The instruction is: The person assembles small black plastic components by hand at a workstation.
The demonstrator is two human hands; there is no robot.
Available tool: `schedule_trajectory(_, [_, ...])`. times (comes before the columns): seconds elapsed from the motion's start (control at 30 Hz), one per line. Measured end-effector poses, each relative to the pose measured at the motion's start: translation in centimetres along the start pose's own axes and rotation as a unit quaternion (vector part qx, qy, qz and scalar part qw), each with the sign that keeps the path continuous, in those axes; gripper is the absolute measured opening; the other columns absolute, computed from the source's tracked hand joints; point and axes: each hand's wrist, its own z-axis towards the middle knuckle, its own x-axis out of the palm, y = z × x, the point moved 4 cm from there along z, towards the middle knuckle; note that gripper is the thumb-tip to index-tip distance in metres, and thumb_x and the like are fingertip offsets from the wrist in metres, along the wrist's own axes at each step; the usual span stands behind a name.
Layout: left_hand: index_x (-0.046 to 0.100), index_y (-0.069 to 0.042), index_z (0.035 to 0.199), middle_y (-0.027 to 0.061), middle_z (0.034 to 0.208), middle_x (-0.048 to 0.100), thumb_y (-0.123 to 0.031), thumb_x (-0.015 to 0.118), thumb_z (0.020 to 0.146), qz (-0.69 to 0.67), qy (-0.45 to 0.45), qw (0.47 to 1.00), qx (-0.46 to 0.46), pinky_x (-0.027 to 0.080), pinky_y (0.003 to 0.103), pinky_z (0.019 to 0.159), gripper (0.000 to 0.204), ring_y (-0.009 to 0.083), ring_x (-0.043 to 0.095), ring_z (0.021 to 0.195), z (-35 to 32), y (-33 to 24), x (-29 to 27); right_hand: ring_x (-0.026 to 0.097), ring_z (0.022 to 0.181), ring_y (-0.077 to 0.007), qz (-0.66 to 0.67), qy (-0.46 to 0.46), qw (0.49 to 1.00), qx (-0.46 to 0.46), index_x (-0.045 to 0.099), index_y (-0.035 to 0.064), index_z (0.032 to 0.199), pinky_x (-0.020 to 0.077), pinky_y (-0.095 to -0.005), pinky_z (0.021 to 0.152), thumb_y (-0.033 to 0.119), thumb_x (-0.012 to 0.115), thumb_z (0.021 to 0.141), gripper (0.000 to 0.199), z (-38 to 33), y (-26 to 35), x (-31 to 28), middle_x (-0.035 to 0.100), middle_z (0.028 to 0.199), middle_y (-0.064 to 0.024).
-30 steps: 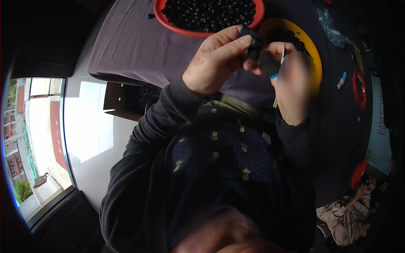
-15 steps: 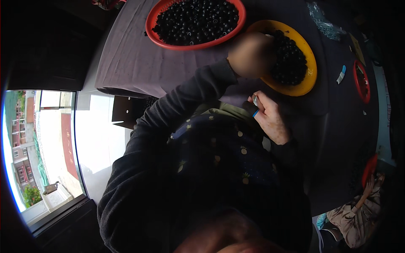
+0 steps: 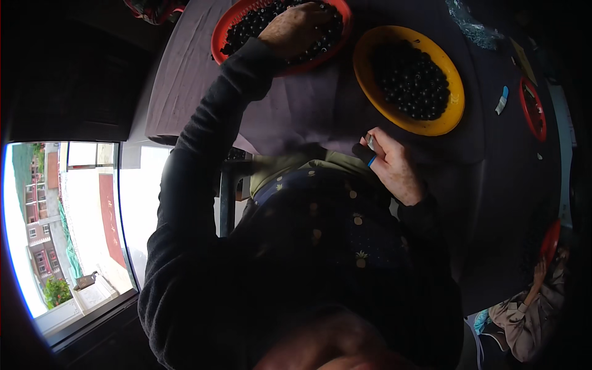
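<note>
The left hand (image 3: 295, 28) reaches far out to the red bowl (image 3: 223, 34) and lies palm down on the heap of small dark berries (image 3: 259, 21) inside it, fingers curled into the pile; whether it has closed on any I cannot tell. The bowl stands at the far edge of the desk (image 3: 197, 86), so the arm has to stretch almost straight to get there.

The right hand (image 3: 394, 166) waits close to the body, at the near edge of the cloth, clenched on a small tool with a blue handle (image 3: 370, 153), its tip turned up and away from the lap. Just beyond that hand sits the yellow bowl (image 3: 453, 105), within easy reach, and it too holds dark round berries (image 3: 410, 77).

Both bowls are shallow, smooth and glossy, plastic by the look of them. The berries are round, matte and nearly black. A soft grey-purple cloth covers the desk and hangs in folds over its edge.
</note>
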Motion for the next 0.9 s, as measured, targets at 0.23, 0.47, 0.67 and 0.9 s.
schedule_trajectory(0.23, [0.057,0.002,0.111,0.0115,0.109,0.059,-0.012,0.063,0.083,0.004,0.141,0.988,-0.055,0.049,0.033,0.086,0.032,0.0246,0.059,0.102,-1.4,4.7,3.0,0.047,0.077,-0.0023,-0.029,-0.006,1.0,0.003,0.052,-0.002,0.092,0.0396,-0.019,0.069,-0.011,0.048,0.079,0.016,0.2,0.6,0.1,0.05,0.08,0.0013])
schedule_trajectory(0.47, [0.063,0.0,0.091,0.0178,0.09,0.059,-0.016,0.068,0.075,-0.064,0.103,0.992,-0.024,0.047,0.041,0.078,0.023,0.0337,0.057,0.087,-0.2,3.4,1.7,0.042,0.071,-0.0016,-0.071,-0.017,0.997,-0.023,0.052,-0.001,0.092,0.0383,-0.0194,0.065,-0.007,0.054,0.081,0.012,0.3,0.3,0.2,0.046,0.075,0.0019])
schedule_trajectory(0.67, [0.064,0.0,0.096,0.0176,0.096,0.063,-0.019,0.064,0.08,-0.027,0.049,0.996,-0.065,0.048,0.039,0.077,0.026,0.0341,0.059,0.087,-0.6,2.9,1.6,0.035,0.061,-0.0019,-0.077,-0.01,0.996,-0.03,0.054,0.0003,0.091,0.035,-0.019,0.058,-0.005,0.055,0.081,0.011,1.0,1.2,1.2,0.041,0.068,0.0042])
schedule_trajectory(0.9, [0.06,0.002,0.101,0.0077,0.089,0.062,-0.018,0.055,0.09,-0.556,-0.057,0.782,-0.275,0.048,0.029,0.073,0.023,0.0152,0.059,0.081,-1.7,-1.9,-3.1,0.038,0.065,-0.0015,0.061,-0.088,0.991,0.082,0.056,0.0017,0.095,0.0349,-0.0177,0.06,0.003,0.061,0.085,0.011,2.2,1.8,0.1,0.043,0.071,0.0059])
